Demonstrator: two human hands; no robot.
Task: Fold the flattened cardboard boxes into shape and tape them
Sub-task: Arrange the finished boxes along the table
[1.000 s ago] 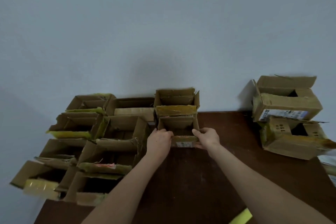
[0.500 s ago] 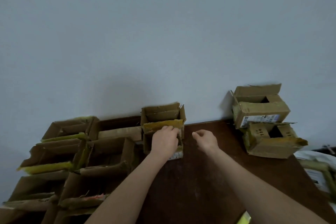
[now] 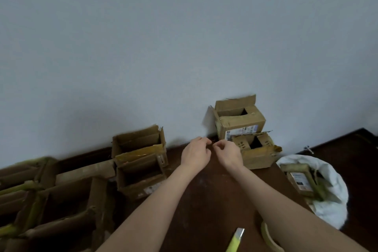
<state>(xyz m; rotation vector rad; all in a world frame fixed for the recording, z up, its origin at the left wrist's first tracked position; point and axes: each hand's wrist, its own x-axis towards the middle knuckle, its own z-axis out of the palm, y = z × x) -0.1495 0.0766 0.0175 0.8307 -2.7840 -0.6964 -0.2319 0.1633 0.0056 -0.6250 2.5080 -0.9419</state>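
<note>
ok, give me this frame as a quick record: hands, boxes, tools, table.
left hand: over table, fingers curled, holds no box
right hand: beside it, fingertips nearly meeting; pinch unclear
folded boxes: rows at left
two-box stack: right, against wall
tape roll: near edge
yellow cutter: left of roll
white bag: past table's right edge, flat cardboard inside

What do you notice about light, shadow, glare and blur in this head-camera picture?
Head view: dim, flat light; a soft shadow falls on the grey wall left of the upper brown cardboard box; a faint sheen on the yellow-taped cardboard flap; the left hand and right hand look slightly soft; the cardboard boxes at the left edge are blurred.
</note>
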